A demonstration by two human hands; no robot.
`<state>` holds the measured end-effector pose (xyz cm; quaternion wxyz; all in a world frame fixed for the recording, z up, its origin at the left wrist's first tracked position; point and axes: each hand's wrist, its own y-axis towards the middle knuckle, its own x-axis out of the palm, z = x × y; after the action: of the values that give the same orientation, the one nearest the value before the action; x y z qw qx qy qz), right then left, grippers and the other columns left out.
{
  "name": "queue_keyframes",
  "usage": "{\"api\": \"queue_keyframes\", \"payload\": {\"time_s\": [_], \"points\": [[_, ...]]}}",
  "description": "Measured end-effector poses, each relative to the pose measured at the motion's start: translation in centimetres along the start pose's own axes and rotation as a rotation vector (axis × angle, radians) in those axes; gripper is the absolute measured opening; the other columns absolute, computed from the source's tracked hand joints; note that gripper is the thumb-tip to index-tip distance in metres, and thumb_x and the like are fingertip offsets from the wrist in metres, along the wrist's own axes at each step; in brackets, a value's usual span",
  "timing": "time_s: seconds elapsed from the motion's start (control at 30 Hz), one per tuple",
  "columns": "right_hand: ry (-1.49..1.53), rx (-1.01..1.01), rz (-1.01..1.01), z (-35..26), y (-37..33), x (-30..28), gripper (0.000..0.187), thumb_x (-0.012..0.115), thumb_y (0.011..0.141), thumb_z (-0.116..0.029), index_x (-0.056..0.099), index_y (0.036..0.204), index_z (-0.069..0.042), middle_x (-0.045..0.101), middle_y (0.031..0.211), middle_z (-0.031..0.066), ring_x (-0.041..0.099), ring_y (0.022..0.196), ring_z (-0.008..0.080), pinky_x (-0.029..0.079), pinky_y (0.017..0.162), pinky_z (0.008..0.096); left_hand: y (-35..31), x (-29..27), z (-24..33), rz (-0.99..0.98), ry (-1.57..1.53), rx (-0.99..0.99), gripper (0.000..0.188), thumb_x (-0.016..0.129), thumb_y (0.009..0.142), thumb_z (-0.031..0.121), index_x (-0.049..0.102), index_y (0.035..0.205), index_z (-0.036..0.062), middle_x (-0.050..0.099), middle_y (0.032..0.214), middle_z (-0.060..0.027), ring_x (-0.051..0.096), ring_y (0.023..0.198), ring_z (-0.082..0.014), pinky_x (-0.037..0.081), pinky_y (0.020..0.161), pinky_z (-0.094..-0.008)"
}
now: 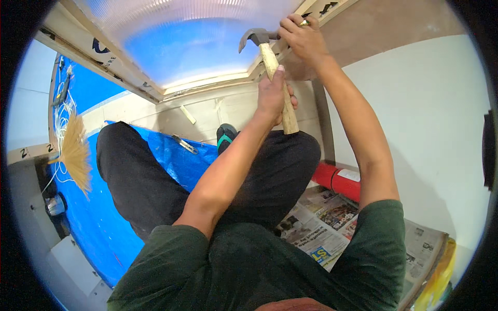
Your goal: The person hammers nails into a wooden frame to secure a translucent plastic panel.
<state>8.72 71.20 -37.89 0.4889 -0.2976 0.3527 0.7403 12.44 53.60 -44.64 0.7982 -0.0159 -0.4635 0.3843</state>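
My left hand [272, 97] is wrapped round the wooden handle of a claw hammer [268, 61], below its dark metal head. The claw points left, and the striking face is close beside my right hand [303, 39]. That hand is closed, with its fingers pinched against the edge of a wooden frame [332, 11]; whatever lies between the fingertips is hidden. A ring shows on one finger. Inside the frame stands a translucent ribbed panel [192, 39], with blue showing through it.
A utility knife [185, 144] lies on the blue tarp [98, 223] near a small wood strip [188, 114]. At left are a straw brush [75, 153] and white cords [63, 111]. A red cylinder [337, 179] and newspapers [316, 228] lie at right, beside a white wall [415, 114].
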Motion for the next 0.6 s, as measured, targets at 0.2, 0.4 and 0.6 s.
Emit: {"api": "queue_keyframes", "payload": {"time_s": [0.2, 0.4, 0.6], "points": [[0.008, -0.024, 0.041, -0.1, -0.3, 0.2, 0.026, 0.062, 0.084, -0.014, 0.066, 0.108, -0.022, 0.058, 0.121, -0.0081, 0.052, 0.126, 0.011, 0.03, 0.103, 0.0422, 0.1, -0.8, -0.4, 0.038, 0.051, -0.019, 0.039, 0.053, 0.104, 0.046, 0.046, 0.108, 0.0081, 0.053, 0.071, -0.0074, 0.055, 0.048, -0.0216, 0.05, 0.045, -0.0401], [0.045, 0.019, -0.041, -1.1, -0.2, 0.2, 0.026, 0.062, 0.085, -0.015, 0.068, 0.11, -0.019, 0.057, 0.124, -0.0051, 0.049, 0.13, 0.0147, 0.035, 0.103, 0.046, 1.0, -1.8, -1.4, 0.063, 0.002, -0.023, 0.041, 0.053, 0.104, 0.047, 0.046, 0.107, 0.0072, 0.054, 0.072, -0.0081, 0.056, 0.05, -0.0226, 0.049, 0.047, -0.04], [0.063, 0.016, -0.013, -2.1, -0.9, 2.2, 0.027, 0.061, 0.085, -0.016, 0.066, 0.112, -0.015, 0.055, 0.124, -0.001, 0.048, 0.13, 0.0176, 0.04, 0.1, 0.0474, 1.1, -2.6, -2.4, 0.1, -0.075, -0.091, 0.039, 0.052, 0.104, 0.047, 0.045, 0.106, 0.008, 0.053, 0.073, -0.0089, 0.055, 0.052, -0.024, 0.049, 0.049, -0.0416]]}}
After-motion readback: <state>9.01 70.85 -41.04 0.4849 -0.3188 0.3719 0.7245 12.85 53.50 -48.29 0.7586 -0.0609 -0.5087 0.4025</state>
